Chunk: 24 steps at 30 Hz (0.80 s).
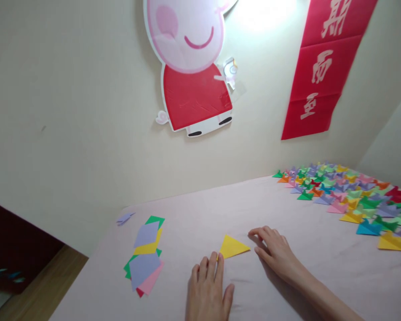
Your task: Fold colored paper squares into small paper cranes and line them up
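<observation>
A yellow paper folded into a triangle [233,247] lies flat on the pale pink cloth surface [194,214]. The fingertips of my left hand [209,285] touch its left corner; that hand rests palm down with the fingers stretched out and the thumb apart. To the right, my right hand [276,252] hovers just off the paper's right tip. Its thumb and index finger are apart, with nothing between them.
Loose coloured paper sheets [145,267] lie overlapping on the left, with a small lilac folded piece [125,218] behind them. Many folded paper figures [350,203] stand in rows at the right. The wall behind carries a cartoon pig cutout [197,96] and a red banner [321,71].
</observation>
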Tool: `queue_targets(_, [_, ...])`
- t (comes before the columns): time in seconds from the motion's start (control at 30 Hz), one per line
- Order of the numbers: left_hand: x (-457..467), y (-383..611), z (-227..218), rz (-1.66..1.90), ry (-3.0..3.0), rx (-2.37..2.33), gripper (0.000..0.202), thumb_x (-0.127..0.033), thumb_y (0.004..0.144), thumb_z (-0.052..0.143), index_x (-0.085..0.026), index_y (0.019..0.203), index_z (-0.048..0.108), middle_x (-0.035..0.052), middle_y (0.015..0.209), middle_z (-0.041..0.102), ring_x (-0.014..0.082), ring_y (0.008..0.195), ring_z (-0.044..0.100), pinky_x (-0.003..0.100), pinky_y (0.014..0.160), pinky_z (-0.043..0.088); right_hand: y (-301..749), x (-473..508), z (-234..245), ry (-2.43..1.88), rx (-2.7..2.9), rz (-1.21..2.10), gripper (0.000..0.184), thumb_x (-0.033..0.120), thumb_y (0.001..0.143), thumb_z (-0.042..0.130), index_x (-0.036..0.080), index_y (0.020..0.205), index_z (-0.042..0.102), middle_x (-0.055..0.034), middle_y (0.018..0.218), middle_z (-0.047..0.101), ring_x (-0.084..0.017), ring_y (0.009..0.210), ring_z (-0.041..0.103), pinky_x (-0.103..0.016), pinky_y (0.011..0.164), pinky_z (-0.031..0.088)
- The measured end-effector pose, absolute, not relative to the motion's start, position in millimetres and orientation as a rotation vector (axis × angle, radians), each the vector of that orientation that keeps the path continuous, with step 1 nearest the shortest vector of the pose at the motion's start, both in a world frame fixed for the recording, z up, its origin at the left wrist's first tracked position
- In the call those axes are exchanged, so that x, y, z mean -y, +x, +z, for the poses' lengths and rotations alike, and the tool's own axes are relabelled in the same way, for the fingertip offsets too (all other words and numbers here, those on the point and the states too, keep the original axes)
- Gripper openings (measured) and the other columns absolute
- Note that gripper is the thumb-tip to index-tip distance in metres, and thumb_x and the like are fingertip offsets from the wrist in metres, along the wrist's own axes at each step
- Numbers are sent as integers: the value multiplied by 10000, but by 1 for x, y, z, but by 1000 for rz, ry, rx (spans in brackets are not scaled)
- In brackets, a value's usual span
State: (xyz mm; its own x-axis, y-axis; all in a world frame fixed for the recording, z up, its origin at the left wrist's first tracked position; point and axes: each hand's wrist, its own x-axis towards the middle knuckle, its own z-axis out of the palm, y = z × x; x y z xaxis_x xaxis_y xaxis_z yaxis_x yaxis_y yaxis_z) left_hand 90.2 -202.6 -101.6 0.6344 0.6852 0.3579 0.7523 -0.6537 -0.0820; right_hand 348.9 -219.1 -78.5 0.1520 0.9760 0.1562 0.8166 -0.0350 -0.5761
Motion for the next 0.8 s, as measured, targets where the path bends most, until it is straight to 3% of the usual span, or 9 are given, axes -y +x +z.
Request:
queue_targets(0.2, [199,82,-103,-450,-2664,1155,539,-423,936,533,-248,1443,481,49,1424,547,285,1184,530,426,969,422,332,209,-73,-1899,1634,454,247,194,864,489,230,1078,607,-70,1014,654,-258,970,570,-407,864,400])
queue_targets(0.3, [200,83,-102,-456,-2661,1212,545,-434,934,539,-278,1451,470,64,1430,538,292,1211,520,436,985,415,307,202,-70,-1831,1683,393,248,285,860,572,213,1095,601,-100,1129,634,-281,1049,541,-411,889,399])
queue_targets(0.43, [200,77,-103,-460,-2679,1192,593,-456,920,558,-303,1478,427,64,1439,528,295,1208,524,431,976,423,288,197,-69,-1829,1748,314,334,225,756,654,221,1086,608,-105,1216,594,-303,1106,506,-430,920,387])
queue_targets(0.8, [200,58,-118,-466,-2684,1206,657,-424,901,571,-230,1503,392,100,1438,530,316,1222,527,430,980,428,309,195,-75,-1715,1822,492,392,158,752,614,261,1128,649,-81,1235,583,-287,1134,500,-445,974,397])
